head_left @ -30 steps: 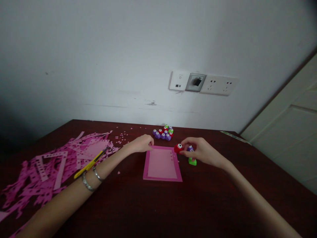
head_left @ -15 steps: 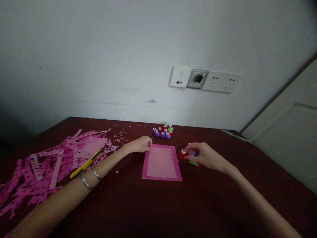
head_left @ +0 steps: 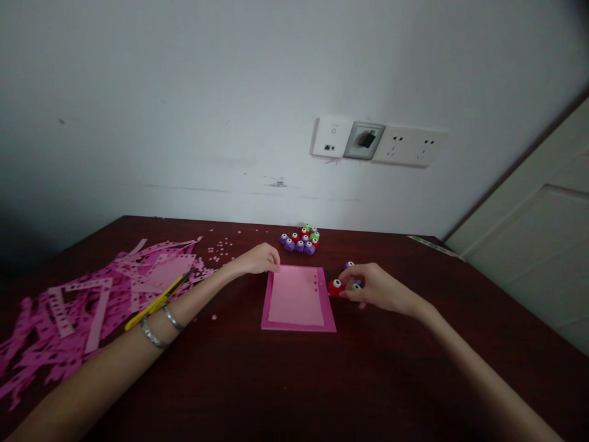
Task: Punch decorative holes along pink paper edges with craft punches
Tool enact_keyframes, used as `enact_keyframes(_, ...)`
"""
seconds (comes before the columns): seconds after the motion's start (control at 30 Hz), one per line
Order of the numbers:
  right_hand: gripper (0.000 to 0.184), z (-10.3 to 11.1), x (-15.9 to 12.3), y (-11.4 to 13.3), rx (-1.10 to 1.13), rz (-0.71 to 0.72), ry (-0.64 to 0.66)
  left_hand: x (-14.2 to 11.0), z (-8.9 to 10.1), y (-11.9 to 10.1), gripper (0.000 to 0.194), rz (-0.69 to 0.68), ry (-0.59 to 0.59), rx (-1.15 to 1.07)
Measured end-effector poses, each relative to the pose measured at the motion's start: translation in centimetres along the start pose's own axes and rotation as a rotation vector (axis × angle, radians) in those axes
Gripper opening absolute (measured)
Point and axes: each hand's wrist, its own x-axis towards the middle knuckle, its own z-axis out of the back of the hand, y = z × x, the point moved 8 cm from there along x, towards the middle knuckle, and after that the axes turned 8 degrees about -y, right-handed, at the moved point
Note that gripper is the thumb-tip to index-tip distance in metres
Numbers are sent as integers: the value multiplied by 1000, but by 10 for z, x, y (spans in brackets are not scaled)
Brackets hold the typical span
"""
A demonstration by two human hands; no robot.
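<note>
Our right hand [head_left: 373, 285], clamped on the red punch [head_left: 334, 290], sits just beside the right edge of the pink card [head_left: 296, 299], whose length runs away from us. Our left hand [head_left: 259, 258] touches its far-left corner; pinching or not, we cannot tell.

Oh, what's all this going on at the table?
Someone's right hand grips a small red gadget beside the right edge of layered pink sheets. Their left hand touches the sheets' upper left corner. Similar purple, red and green gadgets cluster behind, and pink paper scraps lie to the left with a yellow cutter.
</note>
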Motion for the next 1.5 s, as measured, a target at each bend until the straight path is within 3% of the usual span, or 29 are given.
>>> enact_keyframes(0.3, 24, -3, 1, 1, 47, 18, 17, -6, 8, -1, 20, 68, 16, -226)
enact_keyframes(0.77, 27, -8, 2, 3, 69, 27, 12, -8, 6, 3, 20, 163, 49, -371)
enact_keyframes(1.5, 27, -11, 2, 4, 58, 53, 29, -7, 4, 7, 19, 202, 48, -408)
